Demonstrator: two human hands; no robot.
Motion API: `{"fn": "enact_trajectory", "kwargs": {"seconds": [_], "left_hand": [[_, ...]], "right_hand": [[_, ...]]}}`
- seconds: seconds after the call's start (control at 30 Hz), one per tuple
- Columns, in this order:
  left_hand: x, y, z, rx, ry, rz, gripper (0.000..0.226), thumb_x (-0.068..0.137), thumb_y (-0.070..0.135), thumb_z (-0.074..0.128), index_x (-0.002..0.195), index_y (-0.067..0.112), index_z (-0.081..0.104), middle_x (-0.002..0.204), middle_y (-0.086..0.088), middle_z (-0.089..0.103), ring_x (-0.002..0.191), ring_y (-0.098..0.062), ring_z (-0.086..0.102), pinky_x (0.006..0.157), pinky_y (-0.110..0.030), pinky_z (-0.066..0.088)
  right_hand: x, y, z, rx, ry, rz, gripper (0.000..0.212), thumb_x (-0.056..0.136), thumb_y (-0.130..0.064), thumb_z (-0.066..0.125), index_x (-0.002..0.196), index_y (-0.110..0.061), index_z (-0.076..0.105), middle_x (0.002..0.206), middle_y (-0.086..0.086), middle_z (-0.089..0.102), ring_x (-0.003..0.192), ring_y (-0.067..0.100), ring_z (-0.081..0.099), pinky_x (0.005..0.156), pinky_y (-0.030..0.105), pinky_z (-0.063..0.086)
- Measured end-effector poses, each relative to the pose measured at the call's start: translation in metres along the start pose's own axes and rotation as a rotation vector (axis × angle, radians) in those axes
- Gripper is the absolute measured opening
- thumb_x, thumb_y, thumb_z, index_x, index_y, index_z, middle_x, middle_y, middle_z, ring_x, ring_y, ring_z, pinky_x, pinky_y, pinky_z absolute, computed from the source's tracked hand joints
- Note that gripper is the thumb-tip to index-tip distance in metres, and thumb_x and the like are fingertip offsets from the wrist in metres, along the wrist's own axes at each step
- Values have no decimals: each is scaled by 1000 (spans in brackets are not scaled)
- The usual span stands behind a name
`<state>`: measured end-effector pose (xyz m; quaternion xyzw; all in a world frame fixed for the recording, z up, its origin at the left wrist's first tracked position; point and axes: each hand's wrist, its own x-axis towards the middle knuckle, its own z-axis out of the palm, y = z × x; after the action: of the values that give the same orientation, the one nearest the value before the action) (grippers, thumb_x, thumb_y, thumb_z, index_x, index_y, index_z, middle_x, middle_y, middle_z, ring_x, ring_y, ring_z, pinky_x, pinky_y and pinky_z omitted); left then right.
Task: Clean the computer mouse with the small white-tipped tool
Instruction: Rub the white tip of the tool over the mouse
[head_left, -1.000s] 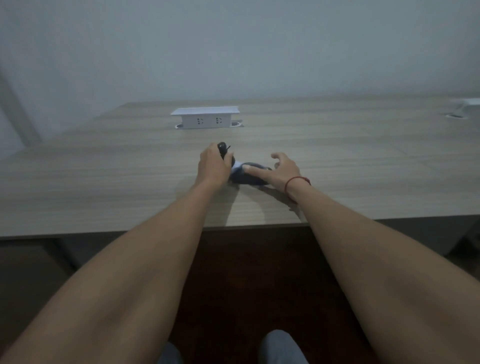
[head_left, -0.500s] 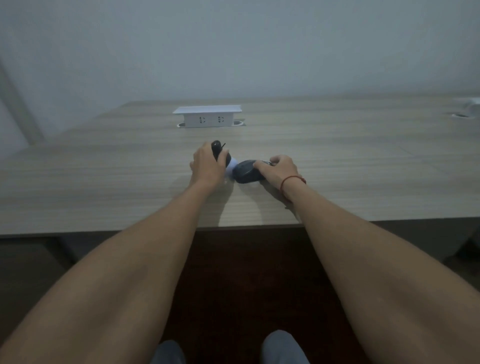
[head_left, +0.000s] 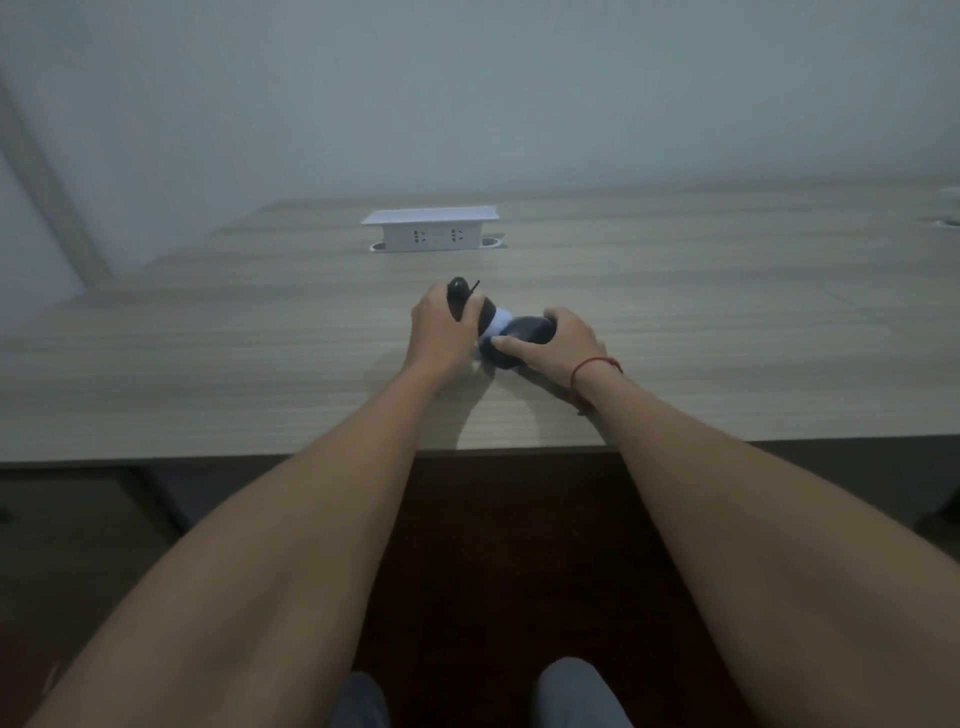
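A dark computer mouse (head_left: 522, 335) rests on the wooden desk (head_left: 260, 338) near its front edge. My right hand (head_left: 558, 345) is clasped over the mouse, thumb along its left side. My left hand (head_left: 441, 327) grips a small black tool (head_left: 460, 296) whose white tip (head_left: 500, 321) touches the left end of the mouse. The tool's black top sticks up above my fist. A red string circles my right wrist.
A white socket box (head_left: 431, 230) stands raised from the desk further back, centre. Another white fitting (head_left: 950, 208) shows at the far right edge. A pale wall lies behind. The desk's front edge runs just below my wrists, and my knees show at the bottom.
My right hand has closed down over the mouse from an open, resting pose. The left hand and tool stayed pressed against the mouse's left end, shifting only slightly.
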<state>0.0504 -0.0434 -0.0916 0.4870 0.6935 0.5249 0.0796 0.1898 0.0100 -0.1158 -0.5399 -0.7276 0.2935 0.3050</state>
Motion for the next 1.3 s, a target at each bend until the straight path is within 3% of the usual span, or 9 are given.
{"fn": "enact_trajectory", "kwargs": {"seconds": [0.23,0.43,0.6,0.73,0.83,1.0,1.1,1.17,1.3], "left_hand": [[-3,3,-10,81,-16,84,26,95,26,54,102,1,59,93,-6,55,81,-17,51,71,-29,41],[-4,0,-2,61,-8,-8,30,95,28,54,108,1,58,104,-12,60,89,-21,55,75,-29,43],[3,18,-11,69,12,102,21,94,24,55,93,4,59,89,-8,54,82,-21,48,71,-26,36],[-4,8,-1,114,-81,51,28,95,27,54,108,2,59,102,-10,59,90,-22,54,79,-31,45],[-9,1,4,228,-133,114,29,95,28,55,108,2,58,106,-13,60,94,-25,57,78,-31,45],[-10,9,2,50,-41,129,24,94,26,56,103,4,59,101,-13,62,93,-26,60,83,-38,53],[-12,1,6,113,-78,119,23,94,24,56,102,2,58,98,-10,59,88,-23,57,71,-26,48],[-10,-3,4,169,-83,108,20,95,22,56,102,3,57,96,-8,56,84,-18,52,65,-19,41],[-1,7,1,80,2,132,23,94,25,57,100,3,60,93,-7,56,86,-21,55,73,-28,41]], "right_hand": [[2,-3,-2,-96,-22,-25,84,51,-77,60,116,-23,55,121,8,54,108,25,52,92,45,49],[-7,-4,11,-313,59,-57,102,54,-90,44,134,-27,40,124,8,45,113,27,44,98,47,41],[-5,-4,6,-288,10,-78,93,66,-74,56,141,-24,34,133,9,44,121,29,41,103,48,37],[-7,-5,2,-234,-26,-95,95,69,-68,60,144,-17,32,142,9,44,129,30,41,107,47,34],[-7,-7,4,-233,12,-53,90,62,-74,60,129,-15,46,128,7,53,117,28,49,100,45,40],[-6,-6,5,-187,-23,-72,67,62,-61,66,115,-21,53,112,4,59,102,24,54,94,45,47],[-5,-5,3,-173,-10,-101,70,53,-67,64,109,-25,57,111,4,60,102,25,54,89,45,50],[-7,-5,2,-147,-8,-101,74,57,-62,69,118,-23,56,120,7,59,109,26,53,93,44,49],[-5,-1,4,-51,-16,-69,82,66,-42,79,135,-16,45,132,5,54,117,24,52,98,39,47]]}}
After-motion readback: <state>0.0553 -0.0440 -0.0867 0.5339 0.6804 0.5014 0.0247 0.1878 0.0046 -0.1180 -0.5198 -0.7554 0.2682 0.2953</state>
